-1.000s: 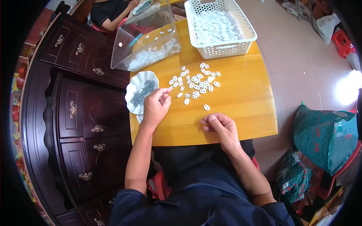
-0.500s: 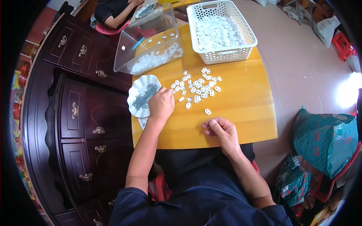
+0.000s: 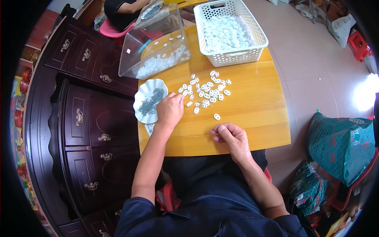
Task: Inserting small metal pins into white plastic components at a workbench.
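My left hand (image 3: 170, 110) is closed in a pinch over the table, between a scalloped white dish (image 3: 139, 97) and the scattered pieces. What its fingers hold, if anything, is hidden. In the dish lies a heap of small grey metal bits (image 3: 152, 103), too fine to name. Small white oval pieces, each with two dark holes (image 3: 206, 88), are spread loosely beyond my hands. One such oval piece (image 3: 216, 117) sits apart, just past my right hand (image 3: 232, 139). That hand rests near the table's front edge, thumb against curled fingers; I cannot make out anything in it.
A clear plastic bin (image 3: 130, 65) with whitish pieces lies tilted at the back left. Beside it stands a white perforated basket (image 3: 233, 58) full of white pieces. Dark drawers (image 3: 79, 114) border the wooden table (image 3: 256, 118) on the left; green bags (image 3: 341, 146) stand right. Another person (image 3: 118, 12) sits beyond.
My left hand has shifted very slightly to the right, while my right hand keeps its pose. The view has moved a little. Beyond the table, the other person's arm has changed position.
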The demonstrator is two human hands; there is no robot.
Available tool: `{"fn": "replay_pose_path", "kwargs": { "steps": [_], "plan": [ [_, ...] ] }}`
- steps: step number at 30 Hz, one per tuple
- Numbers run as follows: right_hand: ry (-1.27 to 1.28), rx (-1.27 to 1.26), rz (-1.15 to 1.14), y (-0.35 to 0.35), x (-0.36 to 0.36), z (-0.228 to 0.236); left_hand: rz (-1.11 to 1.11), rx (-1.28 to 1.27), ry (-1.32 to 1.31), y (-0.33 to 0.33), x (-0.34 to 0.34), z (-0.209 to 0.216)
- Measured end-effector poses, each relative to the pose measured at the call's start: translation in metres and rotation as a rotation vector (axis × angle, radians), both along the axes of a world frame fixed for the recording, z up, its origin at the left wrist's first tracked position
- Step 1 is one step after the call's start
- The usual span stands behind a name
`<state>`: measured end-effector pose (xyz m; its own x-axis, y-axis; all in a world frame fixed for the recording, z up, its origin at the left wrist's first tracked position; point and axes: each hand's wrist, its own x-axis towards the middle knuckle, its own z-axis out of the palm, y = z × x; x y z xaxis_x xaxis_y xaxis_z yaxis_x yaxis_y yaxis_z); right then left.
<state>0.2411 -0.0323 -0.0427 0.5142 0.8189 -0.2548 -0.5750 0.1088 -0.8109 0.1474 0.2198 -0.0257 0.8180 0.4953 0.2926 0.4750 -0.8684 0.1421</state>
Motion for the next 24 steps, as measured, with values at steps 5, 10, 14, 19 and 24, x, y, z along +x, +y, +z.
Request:
{"fn": "replay_pose_path", "kwargs": {
  "steps": [5,10,14,19,24],
  "plan": [
    [-0.008,-0.006,0.002,-0.001,-0.001,-0.002,0.014,0.011,0.024,0.002,0.005,-0.005],
    [-0.029,-0.013,0.0,0.0,-0.003,-0.003,-0.005,0.019,-0.003,0.002,-0.004,-0.001],
    [-0.036,-0.024,0.012,-0.001,0.001,0.0,-0.088,-0.174,-0.158,-0.035,-0.015,0.027],
    [0.083,0.038,0.123,-0.001,-0.002,0.006,-0.305,-0.368,-0.182,-0.094,-0.027,0.053],
    [0.116,0.056,0.162,0.002,-0.006,0.001,-0.368,-0.371,-0.201,-0.112,-0.026,0.05]
  ]
}}
